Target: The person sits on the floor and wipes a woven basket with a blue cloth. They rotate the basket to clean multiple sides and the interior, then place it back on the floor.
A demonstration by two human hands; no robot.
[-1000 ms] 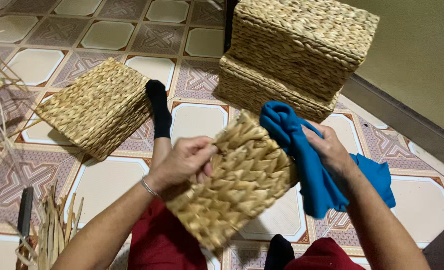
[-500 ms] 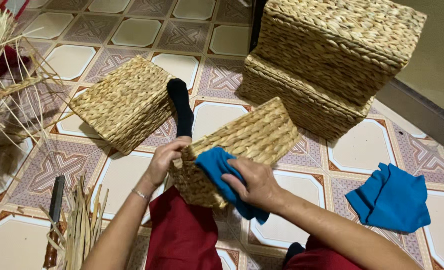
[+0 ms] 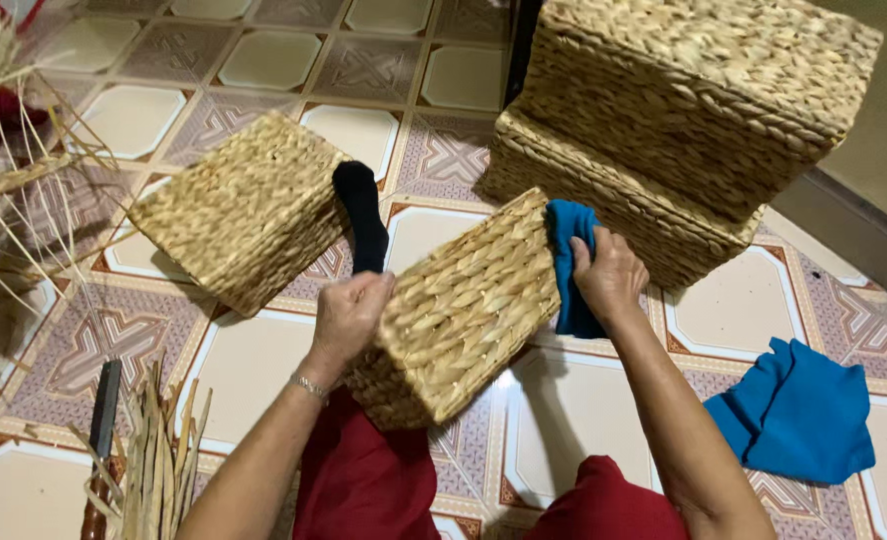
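On the tiled floor (image 3: 573,410), from left: loose straw (image 3: 153,460), a woven basket (image 3: 243,210) lying apart, then the left hand (image 3: 348,315) gripping the near end of a tilted basket (image 3: 463,300). The right hand (image 3: 608,275) presses a blue cloth (image 3: 563,240) against its far end, seemingly wiping or lining it; whether anything lies inside is hidden. Stacked baskets (image 3: 683,120) and another blue cloth (image 3: 798,410) follow.
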